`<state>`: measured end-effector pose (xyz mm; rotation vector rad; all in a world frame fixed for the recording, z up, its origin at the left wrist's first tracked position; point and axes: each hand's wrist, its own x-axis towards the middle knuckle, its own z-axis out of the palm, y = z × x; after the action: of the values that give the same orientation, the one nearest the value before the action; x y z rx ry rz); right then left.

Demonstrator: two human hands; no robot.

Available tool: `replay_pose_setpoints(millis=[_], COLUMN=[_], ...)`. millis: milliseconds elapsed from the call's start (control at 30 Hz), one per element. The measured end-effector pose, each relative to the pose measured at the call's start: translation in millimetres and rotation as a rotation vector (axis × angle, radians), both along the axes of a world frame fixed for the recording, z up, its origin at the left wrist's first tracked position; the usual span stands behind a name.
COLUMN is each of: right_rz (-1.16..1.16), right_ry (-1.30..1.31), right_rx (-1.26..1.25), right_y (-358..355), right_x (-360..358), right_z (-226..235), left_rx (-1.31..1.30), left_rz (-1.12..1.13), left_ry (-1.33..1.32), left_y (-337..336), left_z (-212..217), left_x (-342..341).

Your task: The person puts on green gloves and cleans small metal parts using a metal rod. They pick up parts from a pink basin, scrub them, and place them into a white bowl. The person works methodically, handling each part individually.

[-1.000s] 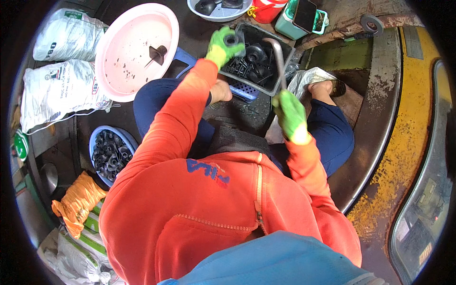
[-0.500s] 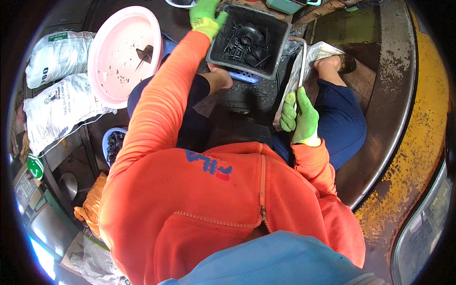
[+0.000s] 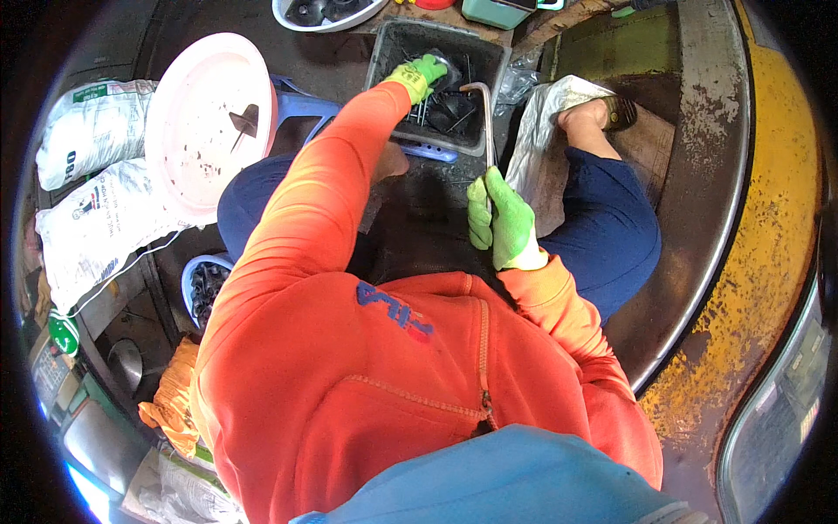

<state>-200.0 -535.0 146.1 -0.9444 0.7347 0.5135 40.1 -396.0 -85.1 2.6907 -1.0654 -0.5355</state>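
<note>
My left hand (image 3: 422, 77), in a green glove, reaches down into a dark grey plastic bin (image 3: 496, 100) ahead of me. Its fingers close around the edge of a round black part (image 3: 450, 75); the fingertips are partly hidden. Loose thin metal pins and more dark round pieces lie in the bin. My right hand (image 3: 508, 218), gloved the same way, is wrapped round a bent metal rod (image 3: 489, 131). The rod stands up from the fist, and its hooked top end overlaps the bin's right side in view.
A pink basin (image 3: 188, 131) with a dark piece in it leans at the left, by white sacks (image 3: 96, 214). A white bowl (image 3: 371, 12) of black parts sits beyond the bin, near a green container (image 3: 496, 12). A curved metal edge (image 3: 698, 288) bounds the right side.
My left hand has come down from beyond the bin's far left corner into the bin, onto the round part. The right hand still holds the rod, slightly further left in view.
</note>
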Motion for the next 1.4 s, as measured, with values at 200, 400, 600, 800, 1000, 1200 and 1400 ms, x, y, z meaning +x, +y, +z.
replay_pose_setpoints(millis=[200, 400, 600, 800, 1000, 1200, 1400], right_rz=[0.004, 0.023, 0.528, 0.645, 0.328, 0.574, 0.831], right_ry=[-0.006, -0.279, -0.417, -0.387, -0.859, -0.579, -0.551], right_rx=[-0.001, -0.243, -0.62, -0.884, -0.868, -0.921, -1.06], right_y=[-2, 25, 51, 56, 46, 51, 46], right_x=[-3, 10, 18, 22, 16, 19, 20], right_z=[-10, -61, -146, -121, -100, -137, -136], left_rx=[-0.364, -0.315, -0.253, -0.441, -0.519, -0.493, -0.445], left_rz=[0.258, 0.498, 0.562, 0.706, 0.714, 0.773, 0.703], left_ry=[-0.03, 0.161, -0.151, -0.137, -0.221, -0.112, -0.204], left_y=[26, 75, 97, 93, 87, 88, 89], left_z=[72, 129, 83, 32, 6, -4, 3], left_x=[-3, -59, -117, -117, -121, -117, -119])
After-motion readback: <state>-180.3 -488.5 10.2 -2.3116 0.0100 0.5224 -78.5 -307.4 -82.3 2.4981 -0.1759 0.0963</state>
